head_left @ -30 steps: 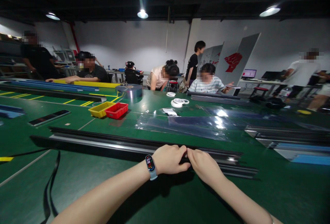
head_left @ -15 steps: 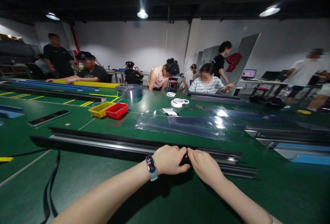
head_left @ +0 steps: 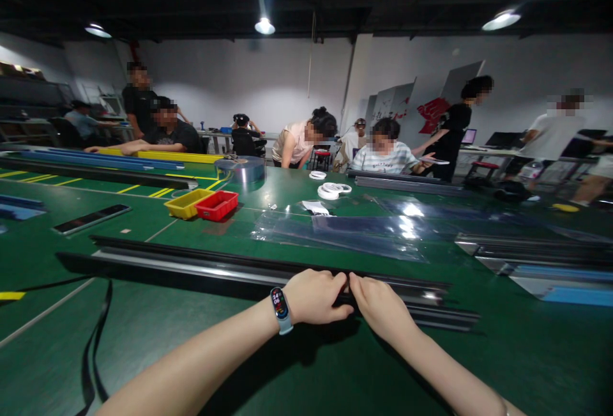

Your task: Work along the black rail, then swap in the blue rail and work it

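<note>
Black profile (head_left: 191, 269) | beneath both hands (head_left: 312, 296), toward its right end | fingers curled, hold unclear

Green table (head_left: 158, 333) beneath black profiles (head_left: 201, 270), yellow bin (head_left: 182, 209), red bin (head_left: 217, 209), phone (head_left: 93, 218)

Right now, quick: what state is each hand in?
Left hand: closed on the black rail, thumb on the near side.
Right hand: at the same rail, fingertips partly hidden; cannot tell whether its grip is closed.

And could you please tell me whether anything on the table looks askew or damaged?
Slightly untidy: the clear plastic sheets lie loosely overlapped, at uneven angles, beyond the black profiles; no spill or damage stands out.
</note>
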Available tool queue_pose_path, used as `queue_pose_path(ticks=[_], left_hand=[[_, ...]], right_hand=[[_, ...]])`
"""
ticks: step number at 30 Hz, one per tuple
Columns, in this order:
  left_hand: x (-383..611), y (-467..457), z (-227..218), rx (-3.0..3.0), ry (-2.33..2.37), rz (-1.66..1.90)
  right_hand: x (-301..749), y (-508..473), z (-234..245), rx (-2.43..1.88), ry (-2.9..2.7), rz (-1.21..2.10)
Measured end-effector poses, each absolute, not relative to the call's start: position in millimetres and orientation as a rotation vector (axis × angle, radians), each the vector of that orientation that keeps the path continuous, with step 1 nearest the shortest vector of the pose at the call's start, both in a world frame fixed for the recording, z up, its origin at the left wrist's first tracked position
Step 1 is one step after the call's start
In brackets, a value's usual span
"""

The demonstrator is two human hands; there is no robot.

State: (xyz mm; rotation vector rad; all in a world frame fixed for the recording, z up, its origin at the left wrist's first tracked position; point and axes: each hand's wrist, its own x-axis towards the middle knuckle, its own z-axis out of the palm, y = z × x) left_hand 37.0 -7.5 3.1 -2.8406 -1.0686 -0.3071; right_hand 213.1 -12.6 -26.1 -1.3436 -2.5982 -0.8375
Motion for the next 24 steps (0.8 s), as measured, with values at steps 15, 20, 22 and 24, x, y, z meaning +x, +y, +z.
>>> queue_pose_path(ticks=[15,20,22,24], left_hand=[[36.9,-7.7,4.0,-2.847,-1.088,-0.347],[37.9,-8.2,4.4,-2.833,-1.096,-0.296],[38.0,-8.4,4.7,-2.838,-1.101,-0.294],[37.7,-8.4,5.0,-2.853,-1.101,-0.318]], right_hand=[[212.7,-12.9,-24.1,-1.336,-2.625,-0.727],[212.5,-12.7,-24.7,-1.428,-2.524,-0.627],[212.9,-12.4,-25.5,-1.425,-2.522,-0.648],[213.1,-12.3,-25.7,-1.365,-2.577,-0.713]])
